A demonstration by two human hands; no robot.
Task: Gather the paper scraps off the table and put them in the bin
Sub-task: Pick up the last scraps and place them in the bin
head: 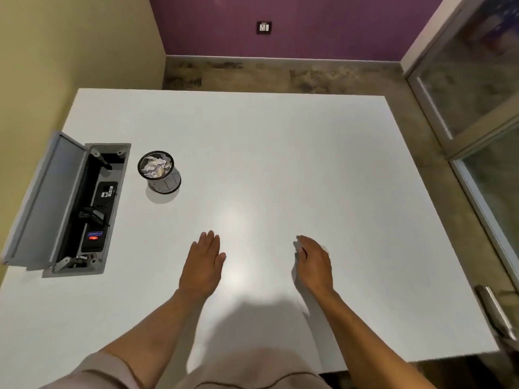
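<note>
A small round mesh bin (165,184) stands on the white table (280,153) at the left, filled with crumpled paper scraps (156,166). My left hand (203,265) lies flat, palm down, on the near middle of the table and holds nothing. My right hand (313,261) is to its right, fingers curled down over a small whitish paper scrap (325,247). Only a sliver of that scrap shows at the hand's right edge. No other loose scraps show on the table top.
An open cable hatch (92,209) with its grey lid (42,203) raised is sunk into the table's left side, just left of the bin. A glass door (477,108) with a metal handle (495,313) stands on the right. Floor lies beyond the table's far edge.
</note>
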